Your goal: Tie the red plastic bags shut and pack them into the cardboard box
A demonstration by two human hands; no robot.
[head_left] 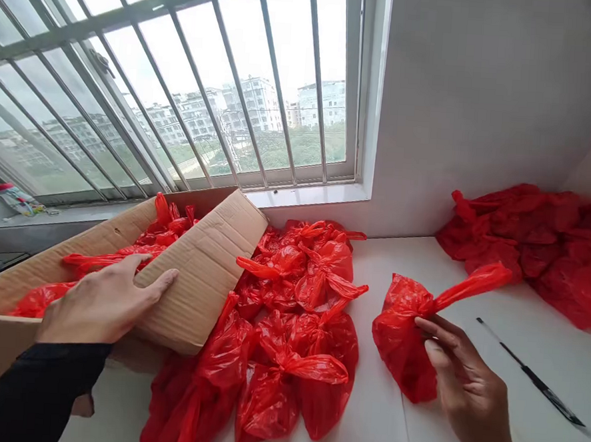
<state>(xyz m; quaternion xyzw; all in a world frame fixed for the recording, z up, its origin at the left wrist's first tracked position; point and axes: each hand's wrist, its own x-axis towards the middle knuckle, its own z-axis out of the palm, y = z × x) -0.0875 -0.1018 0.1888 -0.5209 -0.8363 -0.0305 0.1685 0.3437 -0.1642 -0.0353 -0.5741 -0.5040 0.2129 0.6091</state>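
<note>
My left hand (105, 299) rests flat, fingers stretched out, on the flap of a cardboard box (199, 275) that holds red tied plastic bags (167, 230). My right hand (459, 374) pinches a single red knotted bag (403, 334) lying on the white table (495, 313), its twisted tail pointing up to the right. Between the hands lies a heap of tied red bags (290, 314), spilling from the box side toward the table's front.
A second pile of red bags (535, 239) lies in the far right corner against the wall. A thin dark tool (531, 372) lies on the table right of my right hand. A barred window (183, 87) is behind the box.
</note>
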